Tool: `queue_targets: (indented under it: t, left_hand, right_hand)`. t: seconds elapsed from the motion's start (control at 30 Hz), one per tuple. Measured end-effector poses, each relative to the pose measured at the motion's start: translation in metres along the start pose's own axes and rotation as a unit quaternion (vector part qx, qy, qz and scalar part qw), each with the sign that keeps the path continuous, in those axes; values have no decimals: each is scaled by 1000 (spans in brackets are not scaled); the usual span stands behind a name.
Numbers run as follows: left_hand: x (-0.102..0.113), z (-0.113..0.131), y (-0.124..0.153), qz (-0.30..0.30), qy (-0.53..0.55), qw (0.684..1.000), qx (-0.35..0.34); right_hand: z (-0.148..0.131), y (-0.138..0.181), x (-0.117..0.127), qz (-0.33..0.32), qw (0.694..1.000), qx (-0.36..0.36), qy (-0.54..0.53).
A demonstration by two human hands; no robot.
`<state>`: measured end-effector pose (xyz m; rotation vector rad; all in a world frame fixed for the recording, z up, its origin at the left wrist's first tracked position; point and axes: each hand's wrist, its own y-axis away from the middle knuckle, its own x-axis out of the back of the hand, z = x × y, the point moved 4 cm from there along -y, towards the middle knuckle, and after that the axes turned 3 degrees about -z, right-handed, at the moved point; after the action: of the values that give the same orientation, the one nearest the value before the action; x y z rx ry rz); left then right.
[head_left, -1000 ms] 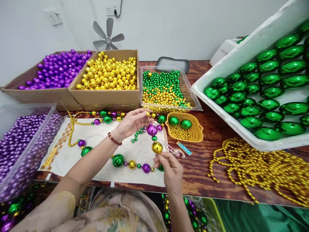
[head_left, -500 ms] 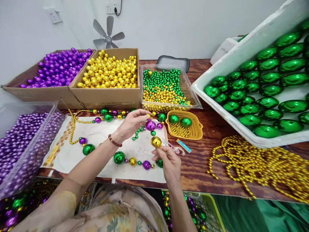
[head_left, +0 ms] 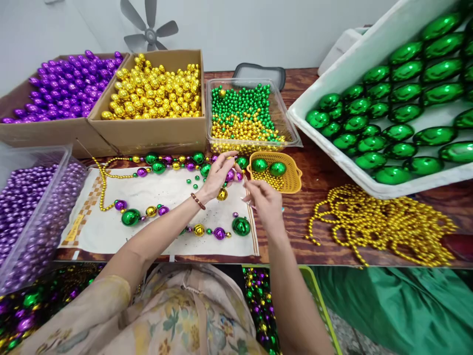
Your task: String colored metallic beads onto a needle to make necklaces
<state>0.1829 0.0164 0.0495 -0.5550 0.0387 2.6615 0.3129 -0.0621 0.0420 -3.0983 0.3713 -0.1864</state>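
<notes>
My left hand (head_left: 219,176), with a brown bead bracelet at the wrist, is closed around the purple beads (head_left: 229,175) of a bead string at the upper right of the white cloth (head_left: 162,190). A shiny gold ball (head_left: 222,194) hangs or lies just below its fingers. To the right, at the cloth's striped edge, my right hand (head_left: 265,204) has thumb and fingers pinched together. Something small and pale shows at its fingertips, too unclear to name. A large green ball (head_left: 241,226) lies on the cloth below, near a row of purple, gold and green beads (head_left: 219,233).
Behind stand boxes of purple balls (head_left: 74,81) and gold balls (head_left: 158,88), and a clear tub (head_left: 291,140) of green and gold beads. A yellow basket (head_left: 295,172) sits right of the cloth. A white foam box (head_left: 354,172) leans above gold bead strands (head_left: 380,222).
My right hand has let go of the gold ball and moved up and right to the cloth's edge. My left hand remains at the purple beads. The view has tilted downward.
</notes>
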Motion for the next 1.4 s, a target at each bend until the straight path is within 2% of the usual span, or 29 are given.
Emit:
queue_targets:
  t: [0.07, 0.17, 0.23, 0.33, 0.43, 0.53, 0.6, 0.67, 0.7, 0.83, 0.87, 1.03, 1.1, 1.3, 1.4]
  left_hand:
    - [-1, -8, 2, -50, -44, 998, 7]
    - [-2, -17, 8, -102, -93, 990, 11]
    - [-2, -21, 12, -118, -104, 987, 18]
    - [-1, -25, 15, -124, -109, 986, 32]
    - [-2, -30, 16, -117, -123, 985, 40]
    - [-4, -36, 17, -126, -150, 979, 48]
    - [-4, -40, 16, -136, -160, 976, 57]
    - [-2, -44, 15, -133, -158, 976, 73]
    - [-1, -45, 15, -129, -154, 976, 82]
    - [2, -46, 11, -122, -150, 976, 104]
    - [2, -46, 11, -125, -153, 975, 105]
    - [1, -37, 14, -155, -184, 964, 110]
    - [0, -32, 14, -167, -196, 961, 103]
    - [0, -25, 12, -169, -236, 955, 58]
    - [1, -31, 15, -183, -257, 948, 33]
  right_hand:
    - [-8, -20, 5, -9, 999, 14, -39]
    - [-13, -41, 1, -73, 994, 22, -77]
    - [-10, -44, -4, -107, 989, 14, -98]
    - [1, -41, -8, -109, 987, 5, -121]
    - [11, -43, -5, -65, 992, 21, -103]
    - [13, -56, 10, 39, 994, 56, -80]
    - [13, -66, 23, 119, 985, 65, -102]
    - [15, -70, 29, 149, 977, 51, -142]
    - [16, -70, 28, 137, 977, 39, -158]
    - [27, -55, 9, -12, 990, -16, -140]
    - [30, -50, 6, -29, 991, -20, -130]
    - [26, -49, 20, 26, 985, -31, -169]
    - [18, -52, 26, 29, 981, -42, -186]
    - [4, -40, 24, -53, 978, -18, -200]
    - [6, -31, 19, -46, 982, -38, -180]
